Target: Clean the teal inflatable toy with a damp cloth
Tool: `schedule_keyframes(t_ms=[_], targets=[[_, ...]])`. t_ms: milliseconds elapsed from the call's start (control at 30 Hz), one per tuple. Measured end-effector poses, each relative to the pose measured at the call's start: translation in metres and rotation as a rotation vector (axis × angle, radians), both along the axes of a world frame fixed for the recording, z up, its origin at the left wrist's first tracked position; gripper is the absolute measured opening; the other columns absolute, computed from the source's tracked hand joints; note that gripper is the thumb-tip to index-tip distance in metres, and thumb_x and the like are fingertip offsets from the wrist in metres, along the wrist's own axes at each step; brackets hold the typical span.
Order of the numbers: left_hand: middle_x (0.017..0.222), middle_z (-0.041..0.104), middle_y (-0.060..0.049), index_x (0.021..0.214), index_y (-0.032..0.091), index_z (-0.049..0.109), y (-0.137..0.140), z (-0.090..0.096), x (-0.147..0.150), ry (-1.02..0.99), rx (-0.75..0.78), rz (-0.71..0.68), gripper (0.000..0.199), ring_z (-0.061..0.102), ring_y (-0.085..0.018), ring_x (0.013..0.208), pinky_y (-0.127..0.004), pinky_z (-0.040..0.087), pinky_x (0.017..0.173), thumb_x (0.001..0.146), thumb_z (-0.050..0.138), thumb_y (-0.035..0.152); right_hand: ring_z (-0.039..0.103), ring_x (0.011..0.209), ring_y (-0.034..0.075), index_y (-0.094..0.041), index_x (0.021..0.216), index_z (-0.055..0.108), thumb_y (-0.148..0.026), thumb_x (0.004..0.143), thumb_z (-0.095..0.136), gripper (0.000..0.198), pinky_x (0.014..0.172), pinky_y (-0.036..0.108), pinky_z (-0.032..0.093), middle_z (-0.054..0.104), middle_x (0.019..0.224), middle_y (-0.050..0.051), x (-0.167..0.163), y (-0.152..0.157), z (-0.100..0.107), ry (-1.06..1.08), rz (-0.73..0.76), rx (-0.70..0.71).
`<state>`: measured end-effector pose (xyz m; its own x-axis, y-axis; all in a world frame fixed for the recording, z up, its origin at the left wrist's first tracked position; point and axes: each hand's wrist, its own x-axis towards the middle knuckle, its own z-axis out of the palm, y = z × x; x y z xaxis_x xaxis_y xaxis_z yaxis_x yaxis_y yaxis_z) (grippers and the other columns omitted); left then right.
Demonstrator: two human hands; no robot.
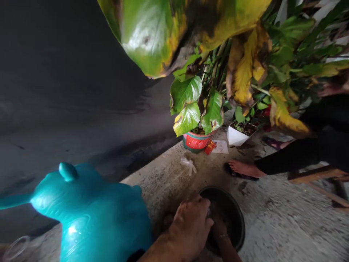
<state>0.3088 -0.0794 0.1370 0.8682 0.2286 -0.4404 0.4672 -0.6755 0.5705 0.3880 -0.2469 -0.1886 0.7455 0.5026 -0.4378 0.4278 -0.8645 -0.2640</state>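
Observation:
A black round pot (237, 218) stands on the concrete ground at the bottom middle. My left hand (191, 225) rests on its near-left rim, with the fingers curled over the edge. My right hand (218, 227) reaches down inside the pot, with a thin bracelet at the wrist. It is dark in there and partly behind my left hand, so its fingers and anything they hold are hidden.
A teal plastic vessel (89, 214) stands close at the left. A leafy plant grows in a red and green pot (195, 142), next to a white pot (237, 136). Large yellowing leaves (163, 32) hang overhead. Another person's sandalled foot (244, 169) stands beyond the black pot. A dark road lies to the left.

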Motion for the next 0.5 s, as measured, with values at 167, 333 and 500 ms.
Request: schedule_keyframes(t_ms=[167, 333, 500], targets=[[0.122, 0.061, -0.007, 0.121, 0.021, 0.058, -0.011, 0.003, 0.010, 0.020, -0.076, -0.040, 0.042, 0.058, -0.027, 0.112, -0.042, 0.044, 0.100, 0.081, 0.046, 0.025, 0.055, 0.111, 0.035, -0.021, 0.123, 0.057, -0.018, 0.077, 0.043, 0.048, 0.094, 0.060, 0.033, 0.066, 0.111, 0.015, 0.009, -0.013, 0.037, -0.046, -0.089, 0.147], [0.124, 0.061, -0.013, 0.122, 0.015, 0.059, -0.024, -0.011, 0.013, -0.017, -0.132, 0.033, 0.045, 0.054, -0.030, 0.118, -0.044, 0.039, 0.105, 0.079, 0.051, 0.026, 0.060, 0.099, 0.025, -0.019, 0.111, 0.061, -0.022, 0.074, 0.039, 0.044, 0.085, 0.037, 0.044, 0.067, 0.106, 0.010, 0.023, -0.032, 0.087, -0.068, -0.148, 0.413], [0.127, 0.058, -0.017, 0.124, 0.010, 0.056, -0.041, -0.026, 0.019, -0.018, -0.307, 0.318, 0.047, 0.045, -0.030, 0.127, -0.042, 0.028, 0.112, 0.079, 0.053, 0.023, 0.063, 0.082, 0.021, -0.020, 0.095, 0.064, -0.025, 0.062, 0.043, 0.040, 0.076, 0.032, 0.046, 0.069, 0.089, 0.004, 0.034, -0.042, 0.139, -0.079, -0.199, 0.621]])
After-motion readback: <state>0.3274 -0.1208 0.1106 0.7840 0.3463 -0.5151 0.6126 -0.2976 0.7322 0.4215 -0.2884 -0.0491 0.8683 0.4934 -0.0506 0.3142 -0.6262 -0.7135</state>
